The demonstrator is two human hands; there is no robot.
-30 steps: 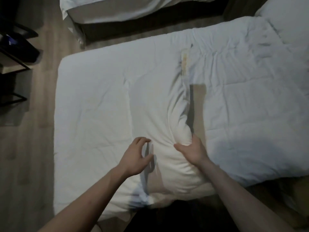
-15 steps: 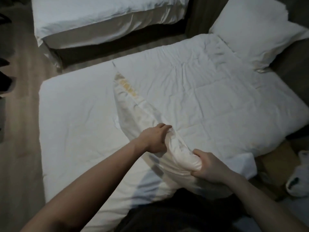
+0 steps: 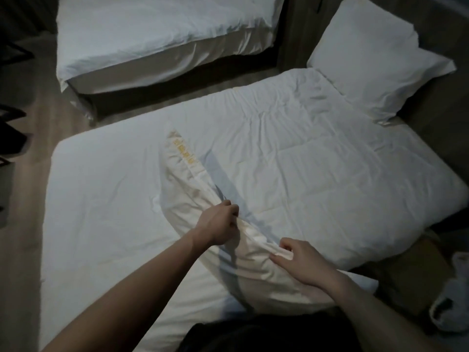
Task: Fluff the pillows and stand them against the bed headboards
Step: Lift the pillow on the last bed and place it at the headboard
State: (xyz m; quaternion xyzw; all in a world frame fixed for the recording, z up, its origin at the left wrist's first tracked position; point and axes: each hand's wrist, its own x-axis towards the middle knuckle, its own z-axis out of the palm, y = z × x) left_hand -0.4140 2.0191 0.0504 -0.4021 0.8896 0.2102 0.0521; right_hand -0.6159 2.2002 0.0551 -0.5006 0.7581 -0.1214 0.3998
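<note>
Right now my right hand [image 3: 302, 260] pinches the near end of the pillow [image 3: 203, 199], while my left hand [image 3: 219, 226] grips its upper seam further along; both are clamped on fabric only. It lies diagonally over the middle of the near bed [image 3: 330, 174]. Risk: gripping the case alone, so the filling bunches, or the case slides off when lifted. Second pillow [image 3: 373, 64] stands at the bed's far-right corner against the headboard [image 3: 444, 110]. No containers I can confirm; a pale bag-like thing [image 3: 449, 301] is on the floor, contents unclear. Another bed [image 3: 157, 34] is beyond.

Left hand [image 3: 218, 226] and right hand [image 3: 297, 257] grip pillow [image 3: 193, 199] edge; second pillow [image 3: 368, 57] far beyond fingertips, bed [image 3: 317, 161] beneath.
</note>
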